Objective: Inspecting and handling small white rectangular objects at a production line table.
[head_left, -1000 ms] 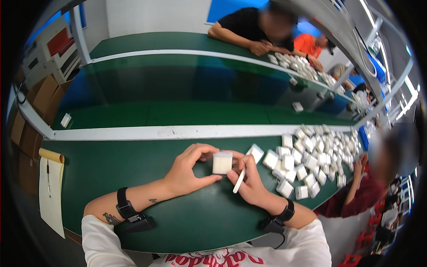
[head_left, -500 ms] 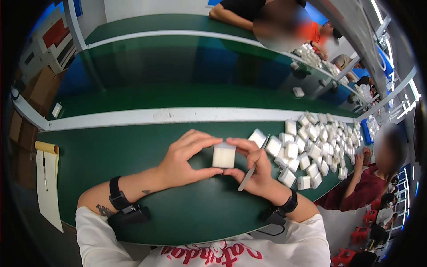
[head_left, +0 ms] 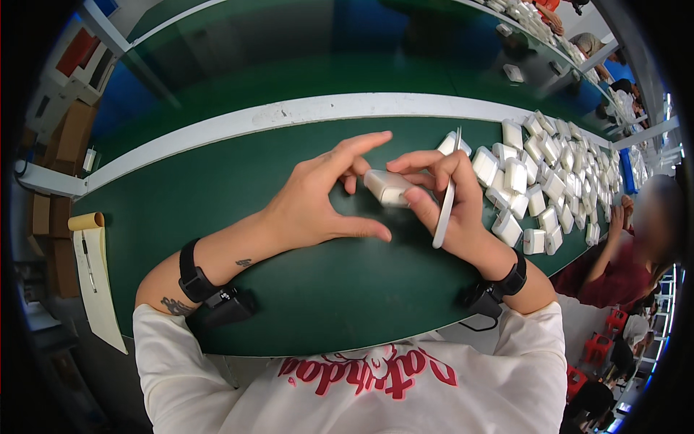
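Note:
A small white boxy piece [head_left: 389, 187] with a translucent edge is tilted between the thumb and fingers of my right hand [head_left: 457, 199]. That same hand also keeps metal tweezers [head_left: 449, 194] tucked against its palm, tips pointing away from me. To the left of the piece, my left hand [head_left: 312, 190] is open, thumb and fingers spread and apart from it. Just beyond my right hand lies one more white piece [head_left: 450, 144]. A large spread of similar white pieces [head_left: 515, 176] covers the right side of the green table [head_left: 303, 304].
On the far left rests a yellow-covered notepad [head_left: 101, 289] with a pen [head_left: 88, 257]. A white rail [head_left: 289, 112] runs across behind my hands. At the right, a person in a dark red top [head_left: 596, 278] sits by the pieces. Cardboard boxes [head_left: 69, 145] stand at the left.
My left hand has let go of the white piece and opened. My right hand has moved away and right, tilting the piece. The view has shifted downward.

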### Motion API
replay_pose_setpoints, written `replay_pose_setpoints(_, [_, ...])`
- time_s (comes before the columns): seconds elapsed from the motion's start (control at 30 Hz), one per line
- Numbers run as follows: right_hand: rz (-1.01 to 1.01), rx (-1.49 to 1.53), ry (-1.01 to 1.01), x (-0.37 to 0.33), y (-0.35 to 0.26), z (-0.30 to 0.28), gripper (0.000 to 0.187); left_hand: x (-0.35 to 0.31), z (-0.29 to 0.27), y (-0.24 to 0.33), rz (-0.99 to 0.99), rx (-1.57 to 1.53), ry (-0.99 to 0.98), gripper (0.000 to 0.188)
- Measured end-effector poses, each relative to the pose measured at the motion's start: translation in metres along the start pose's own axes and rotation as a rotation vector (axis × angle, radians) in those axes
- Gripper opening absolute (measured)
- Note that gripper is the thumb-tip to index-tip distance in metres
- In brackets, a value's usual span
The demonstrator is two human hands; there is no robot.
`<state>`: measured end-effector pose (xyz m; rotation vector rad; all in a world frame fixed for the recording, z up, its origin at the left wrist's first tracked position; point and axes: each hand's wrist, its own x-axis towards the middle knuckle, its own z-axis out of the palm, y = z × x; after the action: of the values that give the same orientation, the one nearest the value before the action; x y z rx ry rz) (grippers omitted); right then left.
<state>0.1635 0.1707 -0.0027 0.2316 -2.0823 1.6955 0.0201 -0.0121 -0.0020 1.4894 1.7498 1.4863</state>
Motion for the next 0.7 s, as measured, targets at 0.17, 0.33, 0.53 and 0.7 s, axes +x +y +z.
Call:
replay_pose_setpoints(0.17, [0.223,-0.056,0.000,-0.004,-0.003,-0.007,0.028,0.002,0.006,-0.006,0.155,0.199,-0.067,0.087])
replay_pose_setpoints(0.33, [0.203,0.118,0.118,-0.001,-0.001,-0.002,0.036,-0.002,0.003,-0.003,0.073,0.090,-0.074,0.076])
replay_pose_setpoints(0.53, [-0.151,-0.110,-0.049,0.002,0.006,-0.002,0.053,0.001,0.006,-0.003,-0.034,-0.100,0.072,0.068])
replay_pose_setpoints(0.7, [-0.122,-0.080,-0.034,0.002,0.006,-0.006,0.049,-0.001,0.005,-0.005,-0.016,-0.098,0.042,0.070])
